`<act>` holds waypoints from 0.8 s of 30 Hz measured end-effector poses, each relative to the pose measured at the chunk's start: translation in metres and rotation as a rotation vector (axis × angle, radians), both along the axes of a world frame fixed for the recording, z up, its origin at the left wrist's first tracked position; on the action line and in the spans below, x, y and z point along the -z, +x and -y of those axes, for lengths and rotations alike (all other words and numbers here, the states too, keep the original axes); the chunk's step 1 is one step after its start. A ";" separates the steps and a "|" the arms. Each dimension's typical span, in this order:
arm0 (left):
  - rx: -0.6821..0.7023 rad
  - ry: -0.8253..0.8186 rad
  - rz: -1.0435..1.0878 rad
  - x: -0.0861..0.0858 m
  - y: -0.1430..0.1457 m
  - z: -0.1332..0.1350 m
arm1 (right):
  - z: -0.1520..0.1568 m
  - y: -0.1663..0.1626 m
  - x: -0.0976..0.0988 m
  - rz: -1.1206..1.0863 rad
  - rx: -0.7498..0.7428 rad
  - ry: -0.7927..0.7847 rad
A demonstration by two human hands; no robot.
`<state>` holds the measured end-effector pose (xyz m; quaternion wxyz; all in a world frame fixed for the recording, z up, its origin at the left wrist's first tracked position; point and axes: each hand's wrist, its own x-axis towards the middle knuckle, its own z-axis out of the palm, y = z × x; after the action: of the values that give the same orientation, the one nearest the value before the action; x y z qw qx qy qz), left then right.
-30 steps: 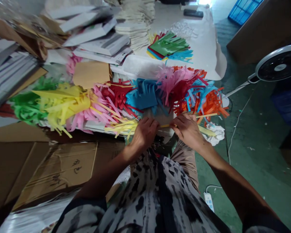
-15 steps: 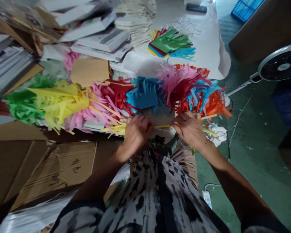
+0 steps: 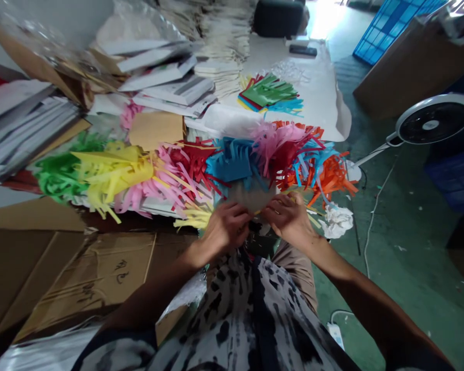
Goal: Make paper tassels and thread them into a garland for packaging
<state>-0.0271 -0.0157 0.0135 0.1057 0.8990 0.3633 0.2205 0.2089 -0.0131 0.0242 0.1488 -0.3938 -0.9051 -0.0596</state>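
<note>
Splaying pale yellow fringe [image 3: 194,217], narrow-stranded.

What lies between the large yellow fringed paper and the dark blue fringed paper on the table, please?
In the head view, pink fringed paper lies beside the yellow paper, then red fringed paper beside the blue paper.

Hands [image 3: 229,224] pinching yellow strips [image 3: 195,216] (paper), nearly touching

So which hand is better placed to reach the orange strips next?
Probably the right hand: it is nearer the orange strips; the left hand is farther away. Both appear to hold a thin yellow strip.
</note>
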 end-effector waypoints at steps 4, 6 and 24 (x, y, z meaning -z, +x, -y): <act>-0.134 0.016 0.033 0.001 0.002 0.023 | -0.008 -0.008 0.005 0.066 -0.158 0.045; -0.161 0.049 0.030 0.004 0.001 0.030 | -0.010 -0.011 0.005 0.075 -0.192 0.064; -0.297 0.338 0.089 0.016 -0.011 0.064 | 0.044 -0.040 0.005 -0.057 -0.063 0.053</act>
<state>-0.0383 -0.0801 -0.0027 -0.0643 0.8299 0.4446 0.3308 0.1688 -0.0571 0.0191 0.1865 -0.3627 -0.9106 -0.0675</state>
